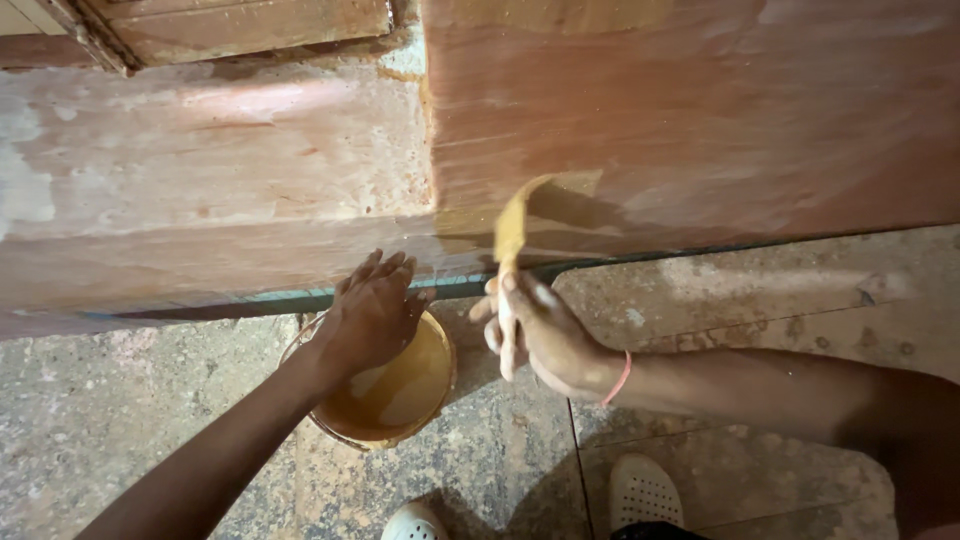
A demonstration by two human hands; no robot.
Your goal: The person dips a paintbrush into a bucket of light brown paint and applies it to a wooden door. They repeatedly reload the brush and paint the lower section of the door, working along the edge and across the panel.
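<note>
only the head view is given, looking down a wall [230, 170] to a stone floor [760, 300].

the right hand [545, 335] is closed around the handle of a brush [510, 240], thumb on top, a pink band at the wrist. the brush stands nearly upright, its yellow-brown bristles blurred and laid against the wall just above the wall's bottom edge, close to the step where one face of the wall juts forward of the other.

the left hand [372, 315] is open, fingers together and fairly flat. it rests on or hangs just over the far rim of a bucket [395, 385]; whether it truly touches the rim cannot be told. it holds nothing.

the bucket stands on the floor hard by the wall's bottom edge, just left of the brush hand, and is partly full of ochre paint.

as for progress, judged from how the wall looks: the right face shows a reddish-brown streaky surface with a wetter yellow patch around the bristles, so that small area by the step seems freshly coated. the left face is pale, patchy and scuffed, and appears untouched. much of the wall therefore looks left to do, and the bucket's paint is far from used up.

at the bottom edge of the view, two white shoes [640, 490] stand on the floor, near the bucket.
</note>
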